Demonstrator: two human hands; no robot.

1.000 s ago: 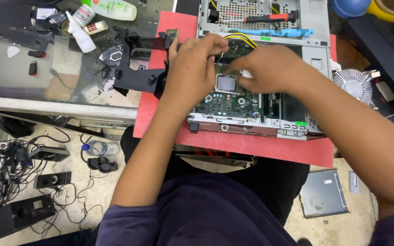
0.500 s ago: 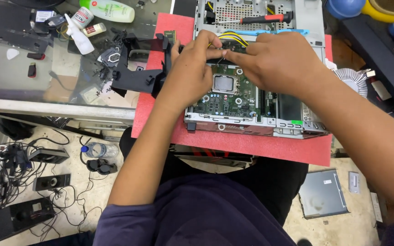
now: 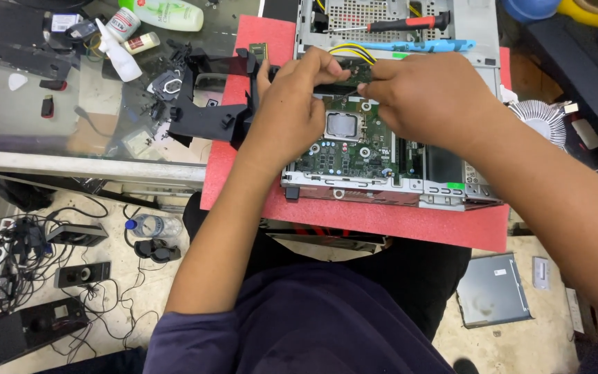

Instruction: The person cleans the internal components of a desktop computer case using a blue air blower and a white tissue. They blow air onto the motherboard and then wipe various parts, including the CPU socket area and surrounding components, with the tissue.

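A glass-topped bench [image 3: 50, 118] is seen from above, with a red foam mat [image 3: 382, 221] laid over its right part. On the mat an open computer case [image 3: 479, 41] is rested, and a green motherboard [image 3: 354, 152] is seated inside it, with the bare metal processor socket [image 3: 341, 125] near its middle. A black plastic shroud [image 3: 205, 104] is lying just left of the case, partly on the mat. A finned round heatsink [image 3: 538, 118] is placed to the right of the case. A red-handled screwdriver [image 3: 396, 25] and a blue tool [image 3: 423, 46] are laid across the case's upper part. Yellow and black wires [image 3: 351, 51] are run to the board's upper edge. The left hand [image 3: 288, 114] and right hand [image 3: 423, 97] are brought together above the socket; the fingers of both are pinched narrowly on a thin dark cable [image 3: 344, 88], though what it joins cannot be told.
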